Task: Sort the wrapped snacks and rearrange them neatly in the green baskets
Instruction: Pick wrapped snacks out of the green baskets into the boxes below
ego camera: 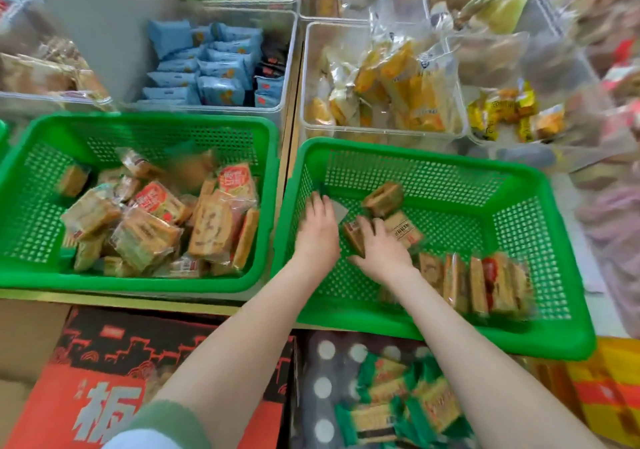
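Right hand (381, 254) around wrapped snack (354, 237)

Left hand (317, 228) seemingly flat, right hand (381, 253) gripping wrapped snack (353, 235)

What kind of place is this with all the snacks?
Probably a snack shop's shelf. Clear plastic bins hold sorted packets, like the blue packets; the left green basket and right green basket hold wrapped cakes; a printed carton sits below.

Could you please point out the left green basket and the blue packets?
Left green basket (149, 121), head view, far rim.
Blue packets (221, 67), head view, middle of the pile.
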Available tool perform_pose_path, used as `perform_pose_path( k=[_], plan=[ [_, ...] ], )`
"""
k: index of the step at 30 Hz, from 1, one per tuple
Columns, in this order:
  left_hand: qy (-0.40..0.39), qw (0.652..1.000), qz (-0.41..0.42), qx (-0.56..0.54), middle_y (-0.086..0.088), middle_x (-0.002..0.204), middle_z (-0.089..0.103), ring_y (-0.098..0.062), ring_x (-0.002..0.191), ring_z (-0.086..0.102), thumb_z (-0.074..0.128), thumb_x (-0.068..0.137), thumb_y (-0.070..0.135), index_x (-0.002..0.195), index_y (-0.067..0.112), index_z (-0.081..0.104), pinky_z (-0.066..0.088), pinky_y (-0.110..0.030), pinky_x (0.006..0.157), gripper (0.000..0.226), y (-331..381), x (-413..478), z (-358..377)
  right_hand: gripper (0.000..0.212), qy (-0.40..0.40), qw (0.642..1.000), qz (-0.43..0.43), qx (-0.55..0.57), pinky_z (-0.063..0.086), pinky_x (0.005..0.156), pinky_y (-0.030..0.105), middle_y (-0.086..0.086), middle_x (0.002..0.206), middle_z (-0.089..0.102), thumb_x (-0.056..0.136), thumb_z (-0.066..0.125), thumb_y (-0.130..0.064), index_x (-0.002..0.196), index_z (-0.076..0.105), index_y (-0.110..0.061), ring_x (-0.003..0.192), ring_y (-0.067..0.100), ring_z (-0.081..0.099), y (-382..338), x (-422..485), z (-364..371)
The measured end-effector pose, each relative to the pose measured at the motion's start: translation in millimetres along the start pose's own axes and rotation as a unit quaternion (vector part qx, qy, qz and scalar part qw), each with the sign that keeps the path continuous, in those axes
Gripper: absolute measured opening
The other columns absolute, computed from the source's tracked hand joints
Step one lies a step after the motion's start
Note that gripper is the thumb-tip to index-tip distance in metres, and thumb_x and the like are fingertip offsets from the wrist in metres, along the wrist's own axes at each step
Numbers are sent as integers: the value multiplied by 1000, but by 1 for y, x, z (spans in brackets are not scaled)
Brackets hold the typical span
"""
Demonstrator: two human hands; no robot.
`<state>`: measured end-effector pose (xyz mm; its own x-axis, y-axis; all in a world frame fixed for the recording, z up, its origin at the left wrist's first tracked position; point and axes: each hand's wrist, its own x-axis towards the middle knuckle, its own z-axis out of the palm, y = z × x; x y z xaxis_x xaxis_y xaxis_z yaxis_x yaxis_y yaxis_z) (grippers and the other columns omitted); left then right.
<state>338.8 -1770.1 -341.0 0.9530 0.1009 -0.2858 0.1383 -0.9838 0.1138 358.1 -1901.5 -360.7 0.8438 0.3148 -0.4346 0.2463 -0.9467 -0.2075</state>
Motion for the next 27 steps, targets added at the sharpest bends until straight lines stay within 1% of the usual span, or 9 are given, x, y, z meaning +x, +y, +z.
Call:
perform_pose_path(
  k=[5, 9, 10, 12, 14, 18, 20, 22, 27],
  plan=[
    [26, 997, 42, 59, -22, 158, -1, -36, 146, 0, 52, 89, 16, 151, 2, -1, 3, -47, 118, 83, 9, -1, 6, 85, 32, 992, -11, 120, 38, 108, 46, 9, 153, 24, 86, 64, -22, 151, 9, -25, 133, 33, 37, 19, 0, -6],
    [74, 975, 205, 52, -14, 161, 4, -29, 148, 1, 50, 91, 16, 154, 9, 4, -7, -43, 117, 78, 23, -2, 6, 70, 75, 970, -86, 214, 37, 102, 32, 9, 140, 38, 84, 67, -17, 137, 21, -20, 127, 22, 39, 42, -19, -23],
    [84, 961, 254, 70, -14, 159, 14, -29, 147, 10, 55, 89, 19, 153, 6, 12, -2, -43, 118, 78, 25, -1, 8, 65, 78, 965, -107, 225, 38, 99, 29, 8, 136, 39, 84, 68, -16, 130, 22, -22, 124, 21, 41, 46, -25, -26],
    [91, 951, 284, 87, -14, 139, 50, -30, 130, 45, 70, 79, 27, 143, 4, 40, 26, -43, 113, 75, 29, 1, 10, 60, 65, 960, -142, 234, 43, 97, 31, 5, 127, 41, 84, 68, -17, 120, 22, -27, 117, 20, 45, 52, -32, -31],
    [89, 958, 253, 101, -7, 114, 60, -26, 106, 56, 74, 76, 33, 126, 7, 53, 41, -36, 96, 60, 32, -2, 9, 59, 44, 961, -153, 224, 44, 100, 37, 3, 124, 42, 84, 70, -24, 120, 24, -27, 114, 19, 46, 56, -31, -32],
    [83, 990, 116, -14, -7, 117, 51, -25, 108, 47, 64, 85, 26, 120, 9, 44, 39, -32, 91, 44, 28, -8, 9, 65, 102, 987, -7, 121, 24, 114, 45, 10, 152, 27, 94, 51, -47, 146, 24, -19, 139, 28, 25, 60, -9, -24],
    [54, 989, 42, -134, -8, 112, 51, -25, 104, 49, 70, 82, 33, 118, 9, 44, 45, -34, 89, 51, 25, -12, 4, 72, 46, 994, 83, 53, 21, 114, 50, 17, 156, 15, 95, 52, -35, 152, 11, -21, 141, 37, 22, 57, 0, -22],
    [25, 978, 3, -209, -7, 107, 54, -24, 98, 54, 73, 80, 37, 115, 10, 42, 49, -35, 80, 54, 24, -17, -3, 79, -2, 995, 98, 1, 29, 110, 50, 22, 152, 23, 91, 55, -19, 153, 6, -23, 135, 40, 33, 50, 2, -20],
    [126, 961, 0, -246, -1, 97, 54, -19, 85, 52, 69, 81, 47, 113, 11, 43, 40, -28, 66, 54, 18, -43, -28, 75, 64, 994, 87, -2, 32, 105, 47, 20, 140, 38, 89, 57, -19, 151, 15, -25, 127, 36, 39, 34, -15, -33]
  ],
)
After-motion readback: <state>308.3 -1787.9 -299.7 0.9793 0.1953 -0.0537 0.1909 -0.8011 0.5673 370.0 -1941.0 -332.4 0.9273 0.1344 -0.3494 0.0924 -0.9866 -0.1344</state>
